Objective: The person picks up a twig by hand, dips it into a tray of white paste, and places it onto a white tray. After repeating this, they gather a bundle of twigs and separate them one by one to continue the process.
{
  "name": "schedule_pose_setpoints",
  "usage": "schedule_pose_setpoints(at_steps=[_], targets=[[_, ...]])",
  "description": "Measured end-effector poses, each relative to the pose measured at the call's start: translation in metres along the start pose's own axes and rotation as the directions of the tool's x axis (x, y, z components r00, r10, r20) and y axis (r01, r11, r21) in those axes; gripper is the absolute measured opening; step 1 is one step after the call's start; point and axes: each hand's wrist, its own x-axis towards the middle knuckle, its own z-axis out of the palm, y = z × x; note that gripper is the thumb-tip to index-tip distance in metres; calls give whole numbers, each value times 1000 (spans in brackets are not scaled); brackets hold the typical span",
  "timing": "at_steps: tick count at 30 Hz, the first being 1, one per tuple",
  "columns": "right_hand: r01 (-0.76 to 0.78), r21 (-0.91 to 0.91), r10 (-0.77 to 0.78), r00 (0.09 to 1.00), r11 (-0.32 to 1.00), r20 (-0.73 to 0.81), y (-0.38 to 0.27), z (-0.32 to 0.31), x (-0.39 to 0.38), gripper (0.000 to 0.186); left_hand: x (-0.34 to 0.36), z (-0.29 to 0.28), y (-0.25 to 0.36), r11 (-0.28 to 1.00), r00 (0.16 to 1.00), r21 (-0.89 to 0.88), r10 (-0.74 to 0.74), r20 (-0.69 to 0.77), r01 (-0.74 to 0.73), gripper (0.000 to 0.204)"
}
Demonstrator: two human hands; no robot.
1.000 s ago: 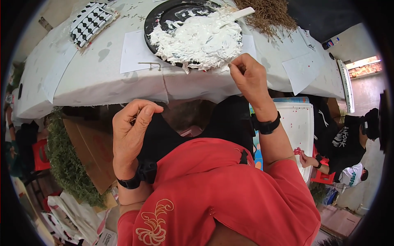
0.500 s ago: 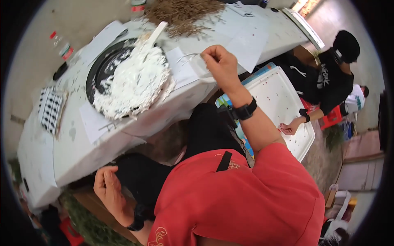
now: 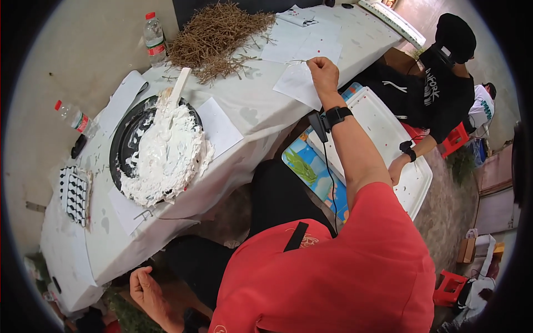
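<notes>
My right hand [image 3: 323,69] reaches over the white-covered table [image 3: 255,119] and rests on a white paper sheet [image 3: 297,86]. Its fingers are pinched on a thin twig [image 3: 294,61] that sticks out to the left. A black watch sits on that wrist. My left hand [image 3: 145,288] hangs low at the lower left, below the table edge, with loosely curled fingers and nothing in it. A round black tray [image 3: 125,139] heaped with white paste [image 3: 166,155] lies on the table to the left, and a wooden spatula [image 3: 179,86] stands in the paste.
A pile of dry twigs [image 3: 219,33] lies at the table's far side, with a plastic bottle [image 3: 154,39] beside it and another bottle [image 3: 72,116] further left. A black-and-white patterned block [image 3: 75,194] lies left. A person in black [image 3: 444,83] sits right, over a white tray [image 3: 388,139].
My right hand has moved from the paste tray's edge to the paper sheet further right. My left hand has dropped below the table edge. The view has swung to the right.
</notes>
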Motion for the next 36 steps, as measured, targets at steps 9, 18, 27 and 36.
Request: schedule_pose_setpoints(at_steps=[9, 18, 27, 36], targets=[[-28, 46, 32, 995, 999, -95, 24, 4, 15, 13, 32, -8, -2, 999, 998, -26, 21, -63, -23, 21], [116, -126, -123, 991, 985, -50, 84, 37, 43, 15, 93, -18, -12, 999, 971, -44, -42, -235, 32, 24], [530, -60, -516, 842, 846, 158, -36, 7, 22, 18, 123, -3, -19, 983, 979, -181, -19, -204, -19, 24], [369, 260, -435, 548, 892, 714, -183, 108, -30, 31, 133, -5, -26, 973, 991, -230, 7, -130, -37, 25]])
